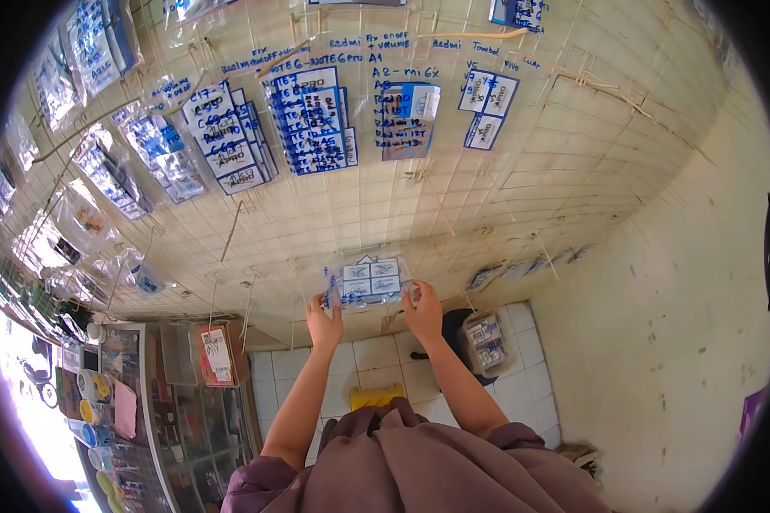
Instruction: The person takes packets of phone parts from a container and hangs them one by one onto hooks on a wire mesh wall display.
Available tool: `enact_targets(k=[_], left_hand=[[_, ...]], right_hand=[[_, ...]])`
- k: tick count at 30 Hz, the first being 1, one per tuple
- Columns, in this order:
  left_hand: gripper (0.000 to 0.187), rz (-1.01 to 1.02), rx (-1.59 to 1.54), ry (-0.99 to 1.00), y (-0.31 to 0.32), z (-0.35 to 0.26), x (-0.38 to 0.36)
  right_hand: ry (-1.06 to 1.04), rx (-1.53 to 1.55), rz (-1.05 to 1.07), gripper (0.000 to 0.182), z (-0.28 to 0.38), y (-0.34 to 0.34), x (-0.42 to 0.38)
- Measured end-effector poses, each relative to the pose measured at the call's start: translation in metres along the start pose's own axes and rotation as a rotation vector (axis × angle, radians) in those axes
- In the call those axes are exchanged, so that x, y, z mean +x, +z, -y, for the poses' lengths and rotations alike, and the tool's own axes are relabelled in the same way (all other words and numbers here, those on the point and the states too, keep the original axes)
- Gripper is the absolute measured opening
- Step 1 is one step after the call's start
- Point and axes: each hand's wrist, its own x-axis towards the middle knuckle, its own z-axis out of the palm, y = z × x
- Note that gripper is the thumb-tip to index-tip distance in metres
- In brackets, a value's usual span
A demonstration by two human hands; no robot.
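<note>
Between my two hands is a clear plastic bag (pixel 371 280) with several white, blue-edged labelled packets inside and blue handwriting on its left side. My left hand (pixel 325 323) is closed on the bag's lower left edge. On the right edge, my right hand (pixel 423 309) pinches the plastic. The bag is held up in front of the wire grid wall, below the hanging packs. Nearest above it on the grid are a handwritten pack (pixel 313 121) and a smaller pack (pixel 409 121) with blue writing.
Wire hooks stick out of the grid (pixel 470 192). A glass display case (pixel 205 445) stands at left with a brown box (pixel 217 355) on it. At lower right, a plastic tub (pixel 486 342) of packets rests on a dark stool. Below is something yellow (pixel 376 397) on the tiled floor.
</note>
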Motion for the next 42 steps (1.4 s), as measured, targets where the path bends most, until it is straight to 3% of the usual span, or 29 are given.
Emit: enact_targets(k=[3, 13, 16, 19, 20, 21, 22, 24, 25, 27, 28, 30, 32, 34, 36, 39, 40, 42], left_hand=[[0.04, -0.01, -0.076, -0.095, 0.002, 0.006, 0.003], [0.012, 0.015, -0.166, -0.196, -0.01, 0.006, 0.007], [0.013, -0.065, -0.156, -0.096, -0.007, 0.02, 0.006], [0.01, -0.083, -0.258, -0.156, -0.015, 0.014, 0.002], [0.01, -0.097, -0.258, -0.157, -0.017, 0.011, 0.001], [0.009, -0.104, -0.549, -0.21, -0.018, 0.01, 0.0], [0.009, -0.113, -0.841, -0.257, -0.022, 0.005, 0.0], [0.009, -0.12, -0.977, -0.37, -0.045, -0.019, -0.004], [0.009, -0.108, -1.113, -0.482, -0.061, -0.033, -0.006], [0.009, -0.136, -1.114, -0.445, -0.083, -0.043, -0.007], [0.009, -0.141, -1.111, -0.414, -0.094, -0.047, -0.008], [0.008, -0.124, -1.044, -0.308, -0.12, -0.055, -0.013], [0.007, -0.106, -0.973, -0.2, -0.143, -0.057, -0.017], [0.009, -0.029, -0.672, 0.024, -0.164, -0.054, -0.02], [0.009, -0.048, -0.676, 0.07, -0.176, -0.053, -0.022], [0.01, -0.064, -0.665, 0.108, -0.205, -0.046, -0.023], [0.01, -0.061, -0.651, 0.098, -0.217, -0.043, -0.024], [0.01, -0.121, -0.712, 0.088, -0.236, -0.042, -0.024]], right_hand=[[0.139, 0.118, 0.051, 0.034, -0.001, 0.002, -0.001], [0.018, 0.127, -0.038, 0.022, -0.003, 0.003, -0.004], [0.081, 0.18, -0.035, 0.015, 0.003, -0.002, -0.008], [0.219, 0.347, 0.046, 0.019, -0.002, -0.003, -0.019], [0.247, 0.46, 0.083, 0.029, -0.01, 0.0, -0.024], [0.275, 0.574, 0.123, 0.041, -0.015, 0.003, -0.03], [0.265, 0.581, 0.137, 0.041, -0.007, 0.001, -0.036], [0.384, 0.795, 0.334, 0.079, 0.014, -0.007, -0.05], [0.372, 0.801, 0.354, 0.079, 0.024, -0.008, -0.056], [0.32, 0.867, 0.465, 0.104, 0.045, -0.008, -0.063], [0.308, 0.874, 0.487, 0.104, 0.055, -0.008, -0.061], [0.019, 0.501, 0.329, 0.103, 0.076, -0.008, -0.054], [-0.11, 0.457, 0.347, 0.094, 0.107, -0.014, -0.038], [-0.239, 0.417, 0.355, 0.085, 0.13, -0.006, -0.024], [-0.399, 0.508, 0.488, 0.072, 0.152, 0.009, -0.017], [-0.334, 0.71, 0.673, 0.06, 0.191, 0.025, -0.013], [-0.349, 0.722, 0.687, 0.06, 0.204, 0.03, -0.015], [-0.223, 0.875, 0.628, 0.043, 0.23, 0.042, -0.019]])
